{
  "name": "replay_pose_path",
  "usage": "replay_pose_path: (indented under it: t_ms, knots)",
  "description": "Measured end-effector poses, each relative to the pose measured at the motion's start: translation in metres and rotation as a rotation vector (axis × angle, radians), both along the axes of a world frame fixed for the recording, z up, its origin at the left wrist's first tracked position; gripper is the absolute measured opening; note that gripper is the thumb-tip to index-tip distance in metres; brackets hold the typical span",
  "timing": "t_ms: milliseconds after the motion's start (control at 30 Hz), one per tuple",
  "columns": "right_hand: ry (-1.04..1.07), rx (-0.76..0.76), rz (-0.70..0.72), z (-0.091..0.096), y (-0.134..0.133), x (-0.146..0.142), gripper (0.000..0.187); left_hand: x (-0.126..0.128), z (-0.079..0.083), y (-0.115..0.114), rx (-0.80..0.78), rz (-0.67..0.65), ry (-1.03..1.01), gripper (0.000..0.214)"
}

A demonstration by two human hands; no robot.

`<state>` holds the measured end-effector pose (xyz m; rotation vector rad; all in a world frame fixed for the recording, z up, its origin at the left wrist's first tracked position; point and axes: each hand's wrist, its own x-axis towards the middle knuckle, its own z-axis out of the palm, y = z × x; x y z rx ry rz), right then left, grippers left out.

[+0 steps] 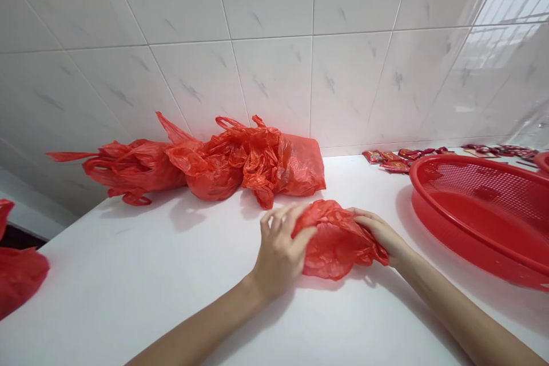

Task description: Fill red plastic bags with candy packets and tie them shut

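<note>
Fingers curled and gripping on both hands, folks! Up top, the tiled wall; below it, the white counter, a big red basket at the right, and a heap of red bags against the wall. Between the left hand and right hand, a crumpled red bag sits on the counter. Small red packets lie far back!

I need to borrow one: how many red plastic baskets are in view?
2. A large oval mesh basket sits on the white counter, beyond the right hand; a second basket's rim shows at the far right edge, mostly cut off. Others could be out of frame.
</note>
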<state>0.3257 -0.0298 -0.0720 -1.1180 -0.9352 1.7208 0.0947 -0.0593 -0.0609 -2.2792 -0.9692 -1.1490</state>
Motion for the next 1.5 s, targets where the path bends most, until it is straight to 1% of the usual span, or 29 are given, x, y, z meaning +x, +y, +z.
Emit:
replay_pose_path:
  t_ms: [33, 67, 100, 167, 200, 233, 267, 300, 400, 500, 567, 600, 667, 733, 800, 867, 1000, 1067, 1100, 1133, 1200, 1233, 1267, 1300, 1367, 1400, 1433, 1467, 1500]
  knots:
    - [0.01, -0.012, 0.005, 0.001, 0.0, -0.001, 0.018, -0.002, 0.001, 0.002, -0.014, 0.071, -0.005, 0.032]
    - [0.021, -0.022, 0.012, 0.001, 0.0, -0.002, 0.018, -0.003, 0.002, 0.003, -0.017, 0.095, -0.017, 0.033]
    - [0.036, -0.032, 0.018, 0.002, 0.0, -0.004, 0.017, -0.003, 0.002, 0.003, -0.004, 0.056, -0.027, 0.033]
    - [0.07, -0.048, 0.039, 0.004, -0.001, -0.005, 0.015, -0.002, 0.0, 0.0, 0.022, -0.153, -0.008, 0.027]
    - [0.089, -0.053, 0.054, 0.005, -0.001, -0.006, 0.013, -0.001, -0.002, -0.002, 0.007, -0.263, 0.027, 0.025]
    - [0.108, -0.056, 0.075, 0.005, -0.002, -0.007, 0.012, 0.0, -0.004, -0.003, -0.03, -0.338, 0.075, 0.025]
    - [0.123, -0.06, 0.1, 0.006, -0.003, -0.007, 0.011, 0.001, -0.006, -0.003, -0.087, -0.362, 0.129, 0.026]
    - [0.131, -0.066, 0.131, 0.006, -0.004, -0.008, 0.012, 0.001, -0.008, -0.002, -0.169, -0.328, 0.18, 0.027]
    - [0.12, -0.103, 0.22, 0.009, -0.007, -0.009, 0.016, -0.002, -0.006, 0.006, -0.516, -0.091, 0.323, 0.028]
    - [0.094, -0.112, 0.255, 0.012, -0.008, -0.009, 0.017, -0.008, 0.005, 0.015, -0.903, 0.133, 0.421, 0.036]
    - [0.102, -0.091, 0.236, 0.012, -0.006, -0.005, 0.02, -0.013, 0.012, 0.018, -1.065, 0.221, 0.42, 0.044]
    - [0.109, -0.078, 0.2, 0.012, -0.003, -0.001, 0.022, -0.015, 0.014, 0.019, -1.122, 0.247, 0.405, 0.045]
    - [0.114, -0.05, 0.069, 0.01, 0.004, 0.008, 0.026, -0.021, 0.018, 0.019, -1.21, 0.289, 0.373, 0.045]
    - [0.101, -0.013, -0.088, 0.006, 0.011, 0.02, 0.028, -0.026, 0.022, 0.019, -1.269, 0.336, 0.361, 0.04]
    - [0.089, 0.047, -0.187, 0.003, 0.018, 0.032, 0.03, -0.029, 0.028, 0.018, -1.305, 0.362, 0.375, 0.034]
    - [0.089, 0.116, -0.237, 0.001, 0.023, 0.04, 0.032, -0.032, 0.035, 0.017, -1.341, 0.334, 0.392, 0.033]
    - [0.043, 0.189, -0.314, 0.0, 0.025, 0.042, 0.041, -0.034, 0.046, 0.012, -1.418, 0.198, 0.41, 0.039]
    - [-0.067, 0.273, -0.357, 0.001, 0.022, 0.038, 0.043, -0.035, 0.048, 0.01, -1.395, 0.153, 0.429, 0.04]
    - [-0.166, 0.369, -0.404, 0.002, 0.019, 0.035, 0.043, -0.035, 0.047, 0.009, -1.37, 0.143, 0.438, 0.039]
    - [-0.294, 0.506, -0.469, 0.002, 0.016, 0.032, 0.042, -0.035, 0.047, 0.009, -1.346, 0.14, 0.441, 0.039]
    - [-0.598, 0.84, -0.608, 0.003, 0.007, 0.025, 0.036, -0.034, 0.045, 0.008, -1.313, 0.14, 0.435, 0.039]
    - [-0.745, 0.995, -0.639, 0.003, 0.001, 0.021, 0.032, -0.033, 0.044, 0.007, -1.304, 0.143, 0.43, 0.04]
    - [-0.866, 1.126, -0.617, 0.003, -0.004, 0.016, 0.027, -0.032, 0.043, 0.007, -1.294, 0.147, 0.423, 0.04]
    - [-0.957, 1.228, -0.535, 0.001, -0.009, 0.01, 0.023, -0.031, 0.042, 0.006, -1.283, 0.148, 0.418, 0.04]
    - [-1.048, 1.372, -0.228, -0.004, -0.017, -0.004, 0.023, -0.029, 0.041, 0.005, -1.258, 0.142, 0.421, 0.039]
    - [-1.072, 1.419, -0.061, -0.007, -0.02, -0.011, 0.026, -0.028, 0.04, 0.004, -1.248, 0.14, 0.426, 0.038]
    - [-1.096, 1.438, 0.069, -0.01, -0.022, -0.017, 0.027, -0.027, 0.04, 0.003, -1.241, 0.138, 0.434, 0.037]
    - [-1.123, 1.424, 0.154, -0.013, -0.022, -0.023, 0.027, -0.027, 0.04, 0.003, -1.234, 0.142, 0.443, 0.036]
    - [-1.16, 1.386, 0.205, -0.015, -0.022, -0.026, 0.027, -0.027, 0.039, 0.003, -1.227, 0.15, 0.452, 0.035]
